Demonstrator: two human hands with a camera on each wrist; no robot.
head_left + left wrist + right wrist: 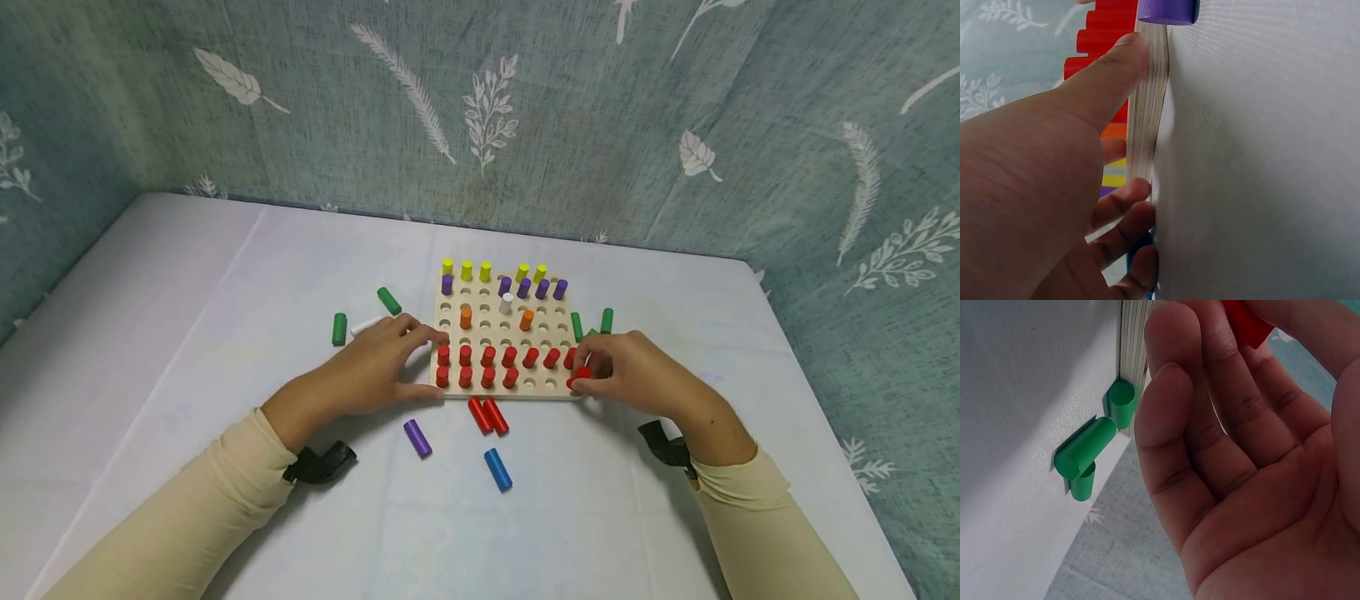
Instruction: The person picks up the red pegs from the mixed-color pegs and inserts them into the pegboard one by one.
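A wooden pegboard (480, 392) lies on the table, with yellow and purple pegs at its far side, a white peg (507, 303) and two orange ones midway, and two rows of red pegs (488, 356) near its front. My left hand (378, 362) steadies the board's left side, thumb against the layered edge (1147, 106) in the left wrist view. At the front right corner my right hand (637, 371) pinches a red peg (1249, 324) between thumb and fingers. The lower end of that peg is hidden by the fingers in the head view.
Two red pegs (488, 416), a purple peg (417, 438) and a blue peg (498, 470) lie before the board. Left of it are two green pegs (340, 329) and a white one (367, 325). Several green pegs (1085, 449) lie on its right side.
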